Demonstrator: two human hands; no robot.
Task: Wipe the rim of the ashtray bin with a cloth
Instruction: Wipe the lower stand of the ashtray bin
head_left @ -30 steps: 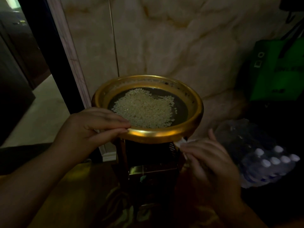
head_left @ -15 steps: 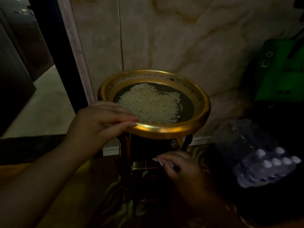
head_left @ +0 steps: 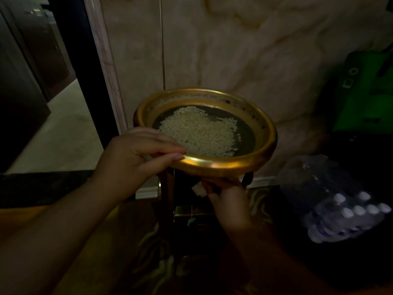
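Note:
The ashtray bin has a round golden rim (head_left: 214, 166) around a dark dish of small white pebbles (head_left: 200, 133), on a dark body (head_left: 191, 213) below. My left hand (head_left: 136, 154) grips the rim's near-left edge, thumb outside and fingers over the top. My right hand (head_left: 229, 199) is under the rim's near side, fingers pinched on a small white cloth (head_left: 198, 189) pressed against the underside. The scene is dim.
A marble wall (head_left: 234, 50) stands right behind the bin. A shrink-wrapped pack of water bottles (head_left: 344, 207) lies on the floor at the right, with a green bag (head_left: 365, 90) above it. A doorway (head_left: 53, 116) opens at the left. Patterned carpet lies below.
My right hand with the cloth rose from in front of the bin's body to the underside of the rim. My left hand kept its hold on the rim.

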